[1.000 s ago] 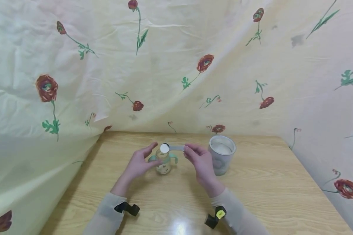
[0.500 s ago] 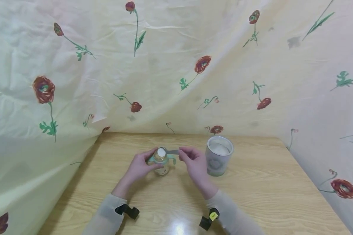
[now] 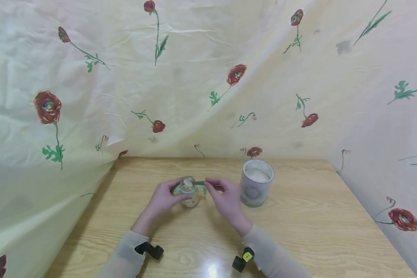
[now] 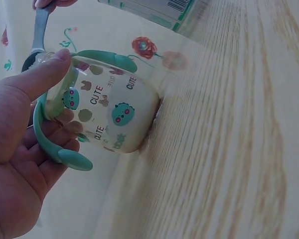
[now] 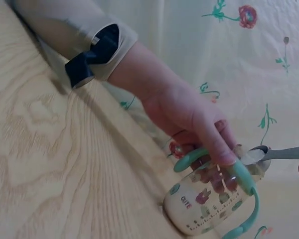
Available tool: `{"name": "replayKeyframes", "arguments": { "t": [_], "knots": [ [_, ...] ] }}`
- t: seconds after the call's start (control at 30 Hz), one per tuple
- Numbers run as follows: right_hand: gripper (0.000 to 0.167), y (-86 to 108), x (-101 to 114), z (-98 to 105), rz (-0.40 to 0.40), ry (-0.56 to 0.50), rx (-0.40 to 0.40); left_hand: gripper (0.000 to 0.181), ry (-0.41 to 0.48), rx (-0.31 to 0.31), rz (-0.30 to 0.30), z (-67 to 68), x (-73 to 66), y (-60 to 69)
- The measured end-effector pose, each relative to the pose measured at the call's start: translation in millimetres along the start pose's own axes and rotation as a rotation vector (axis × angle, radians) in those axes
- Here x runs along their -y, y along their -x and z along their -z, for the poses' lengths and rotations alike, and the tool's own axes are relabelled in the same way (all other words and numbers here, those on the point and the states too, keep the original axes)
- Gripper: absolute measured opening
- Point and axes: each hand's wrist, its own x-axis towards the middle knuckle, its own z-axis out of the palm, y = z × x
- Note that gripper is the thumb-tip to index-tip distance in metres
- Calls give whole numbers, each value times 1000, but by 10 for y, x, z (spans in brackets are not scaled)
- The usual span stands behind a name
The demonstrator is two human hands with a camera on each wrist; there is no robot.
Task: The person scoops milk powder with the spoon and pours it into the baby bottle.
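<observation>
A clear baby bottle point(image 3: 192, 200) with mint-green handles and "CUTE" prints stands upright on the table, milky whiteness in its lower part. My left hand point(image 3: 163, 199) grips it near the neck, thumb on the near side and fingers behind, as the left wrist view shows. Between the fingertips of my right hand point(image 3: 226, 199) is the handle of a grey measuring scoop point(image 3: 198, 183). The scoop's bowl, with white powder point(image 5: 253, 156) in it, tilts over the bottle's open mouth. Only fingertips of the right hand appear in both wrist views.
Just right of my right hand stands an open can point(image 3: 253, 191) with white powder inside. A wooden table point(image 3: 316, 216) carries everything. Behind it and along both sides hangs a pale cloth point(image 3: 187, 96) with red flowers.
My right hand has moved left and slightly down, bringing the scoop onto the bottle's mouth and tipping its bowl. The left hand has closed from beside the bottle to around it.
</observation>
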Motion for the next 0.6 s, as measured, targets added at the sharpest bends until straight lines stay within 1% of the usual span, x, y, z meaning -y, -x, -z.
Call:
{"name": "replayKeyframes", "arguments": {
  "t": [0.03, 0.13, 0.27, 0.37, 0.43, 0.5, 0.6],
  "knots": [
    [12, 5, -19, -5, 43, 22, 4, 69, 1, 3, 0, 2, 2, 1],
    [13, 14, -59, 3, 137, 75, 33, 69, 5, 15, -7, 7, 5, 1],
    [15, 19, -93, 25, 223, 127, 65, 68, 2, 25, -16, 8, 14, -4],
    [17, 17, -109, 26, 279, 146, 65, 68, 2, 26, -21, 7, 17, -7],
    [17, 14, -113, 23, 285, 150, 67, 67, 2, 26, -22, 7, 16, -9],
    [18, 11, -117, 18, 268, 145, 73, 67, 2, 24, -21, 8, 13, -13],
    [22, 22, -100, 12, 186, 119, 90, 68, -2, 21, -18, 6, 22, -3]
  ]
}}
